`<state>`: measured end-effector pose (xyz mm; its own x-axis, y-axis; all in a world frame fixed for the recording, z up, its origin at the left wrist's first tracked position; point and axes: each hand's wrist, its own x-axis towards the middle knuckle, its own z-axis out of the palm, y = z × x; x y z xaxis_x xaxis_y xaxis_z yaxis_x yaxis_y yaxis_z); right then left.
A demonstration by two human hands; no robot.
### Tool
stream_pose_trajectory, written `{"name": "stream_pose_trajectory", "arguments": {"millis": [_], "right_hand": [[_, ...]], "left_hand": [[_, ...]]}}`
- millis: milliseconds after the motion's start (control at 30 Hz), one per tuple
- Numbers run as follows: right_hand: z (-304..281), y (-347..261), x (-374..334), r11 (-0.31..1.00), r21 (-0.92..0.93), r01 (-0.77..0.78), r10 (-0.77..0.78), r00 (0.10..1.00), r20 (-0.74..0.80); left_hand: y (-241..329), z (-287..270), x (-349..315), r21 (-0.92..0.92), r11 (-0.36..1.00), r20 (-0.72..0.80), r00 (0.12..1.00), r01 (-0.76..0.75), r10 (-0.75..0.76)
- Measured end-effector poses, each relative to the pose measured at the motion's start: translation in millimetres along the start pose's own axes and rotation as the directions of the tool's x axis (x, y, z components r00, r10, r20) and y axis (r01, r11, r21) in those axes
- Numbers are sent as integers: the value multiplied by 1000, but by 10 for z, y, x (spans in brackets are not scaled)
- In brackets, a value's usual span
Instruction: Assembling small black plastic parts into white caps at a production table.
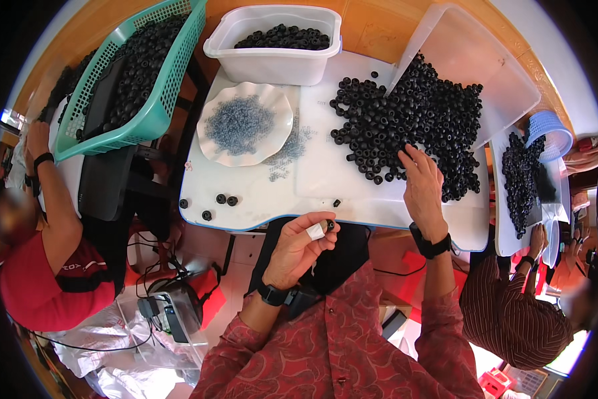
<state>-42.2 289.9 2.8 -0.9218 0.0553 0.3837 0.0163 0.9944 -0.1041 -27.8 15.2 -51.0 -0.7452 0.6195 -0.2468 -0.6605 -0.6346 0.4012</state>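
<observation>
In front of my body, my left hand [300,245] is closed in a pinch around a small black ring-shaped part [330,225]. White tape wraps one of its fingers. My right hand [424,193] stretches its fingers to the near edge of a big heap of black ring-shaped parts [369,136]; nothing shows in its grip. On the table between my hands lies a single small black piece [337,203]. Left of the heap, a white scalloped plate [209,143] carries many tiny clear-grey rings [240,126], some of which have spilled beside it.
A white tub [272,63] of black parts stands at the back. A clear bin [492,80] lies tipped behind the heap. Several loose black parts [221,199] sit front left. A green basket [169,86] is at left. People work on both sides.
</observation>
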Motion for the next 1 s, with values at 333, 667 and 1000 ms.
{"name": "stream_pose_trajectory", "arguments": {"millis": [333,667,1000], "right_hand": [[-72,475,-46,985,-35,-168,169,985,20],[-128,504,72,983,141,-116,122,992,-30],[-65,420,259,983,108,-150,135,982,131]], "left_hand": [[-1,-30,-5,1,1000,14,1000,-12,12],[6,-11,10,-5,1000,25,1000,0,0],[4,-5,-1,-20,1000,16,1000,2,-2]]}}
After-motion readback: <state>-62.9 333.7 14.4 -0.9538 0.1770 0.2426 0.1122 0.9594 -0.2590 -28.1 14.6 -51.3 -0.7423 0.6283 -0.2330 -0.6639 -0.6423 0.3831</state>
